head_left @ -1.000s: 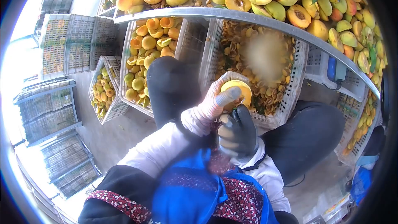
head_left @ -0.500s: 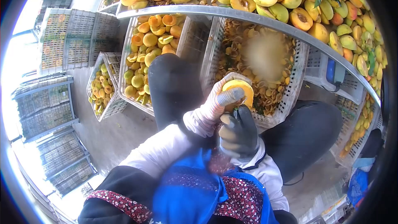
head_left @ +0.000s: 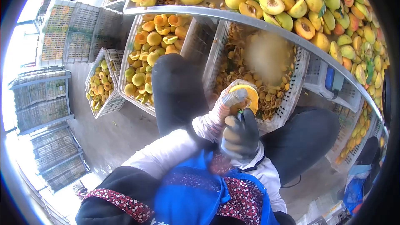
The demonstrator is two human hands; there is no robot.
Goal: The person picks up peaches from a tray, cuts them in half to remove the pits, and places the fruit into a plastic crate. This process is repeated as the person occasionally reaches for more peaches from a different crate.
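My left hand [head_left: 225, 103], in a pale glove with wrapped fingers, is closed around a yellow peach half [head_left: 251, 98], its thumb lying over the cut face. Just below, my right hand [head_left: 241, 136] wears a grey-and-black glove and makes a fist against the fruit's lower edge. A small tool with a dark, greenish end [head_left: 240, 111] pokes out of that fist; most of it is covered, so its exact kind is hidden. Both hands are above the near edge of a white crate [head_left: 296, 84] full of brown-yellow pits and scraps, between my knees.
A metal-edged table [head_left: 233, 15] heaped with halved peaches curves across the top. Left of my knee stand a crate of peach halves [head_left: 122, 79] and a smaller crate [head_left: 109, 100]. Stacked crates [head_left: 75, 33] line the left side. Another person's blue clothing [head_left: 353, 193] shows at lower right.
The view has shifted slightly. Both hands remain together at the peach half, which is turned a little, its cut face more to the right.
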